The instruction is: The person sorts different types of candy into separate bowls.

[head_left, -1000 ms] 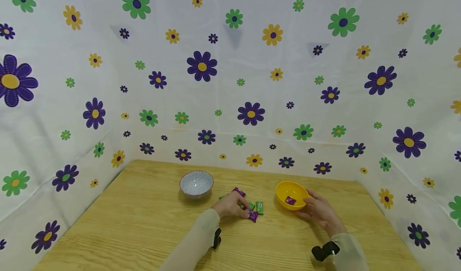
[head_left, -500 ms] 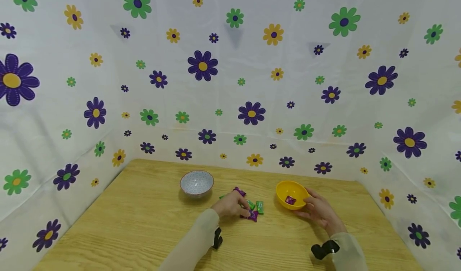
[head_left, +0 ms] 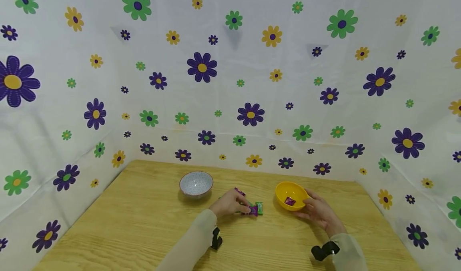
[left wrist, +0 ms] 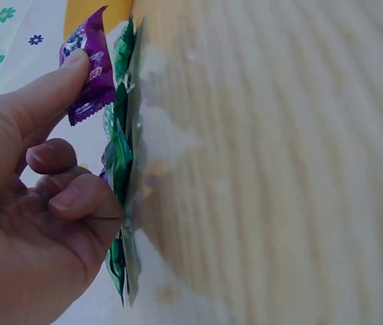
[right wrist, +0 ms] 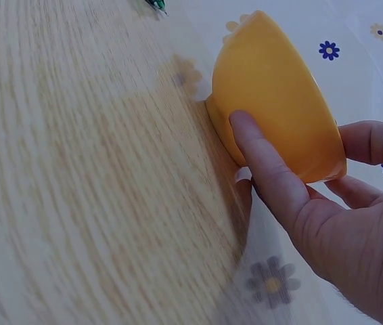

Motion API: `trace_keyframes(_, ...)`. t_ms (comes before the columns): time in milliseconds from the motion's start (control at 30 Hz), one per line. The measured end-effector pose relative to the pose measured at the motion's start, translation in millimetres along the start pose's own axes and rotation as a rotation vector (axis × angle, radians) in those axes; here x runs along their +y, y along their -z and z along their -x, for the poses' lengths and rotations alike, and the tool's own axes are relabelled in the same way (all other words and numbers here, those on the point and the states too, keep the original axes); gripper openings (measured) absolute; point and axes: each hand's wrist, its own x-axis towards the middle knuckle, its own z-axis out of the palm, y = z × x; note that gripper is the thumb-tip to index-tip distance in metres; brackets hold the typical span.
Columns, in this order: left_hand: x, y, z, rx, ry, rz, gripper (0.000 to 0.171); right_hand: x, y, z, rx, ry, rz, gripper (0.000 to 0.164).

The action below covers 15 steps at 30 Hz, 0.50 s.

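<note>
Left of a yellow bowl [head_left: 285, 190], the left hand [head_left: 229, 204] pinches a purple packet [head_left: 253, 211] near green packets [head_left: 259, 207]; the right hand [head_left: 320, 214] grips the bowl's right side.

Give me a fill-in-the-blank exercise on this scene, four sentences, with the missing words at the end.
1. The left hand pinches a candy whose wrapper is mainly ____.
2. The hand holding the yellow bowl is the person's ____ one.
3. The patterned bowl stands nearer to the person's ____ hand.
4. Inside the yellow bowl, candies in view number exactly ____.

Missing words: purple; right; left; one.
</note>
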Motion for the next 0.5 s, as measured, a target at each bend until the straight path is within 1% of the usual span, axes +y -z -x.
trace_keyframes(133,3.0,-1.5,-1.7,0.037,-0.013,0.019,0.007,-0.5,-1.0,-0.4,-0.005,0.000,-0.005,0.065)
trace_keyframes(300,7.8,-6.6,-2.7,0.101,-0.007,0.092,0.011,-1.4,-1.4,-0.7,-0.008,-0.012,-0.020,0.065)
trace_keyframes(400,10.2,-10.6,-5.6,0.134,-0.011,0.141,0.012,-1.2,-1.8,-0.7,-0.005,-0.015,-0.021,0.065)
trace_keyframes(500,13.1,-14.3,-10.7,0.161,-0.026,0.157,0.013,-0.4,-2.1,-0.9,0.002,-0.014,-0.011,0.065)
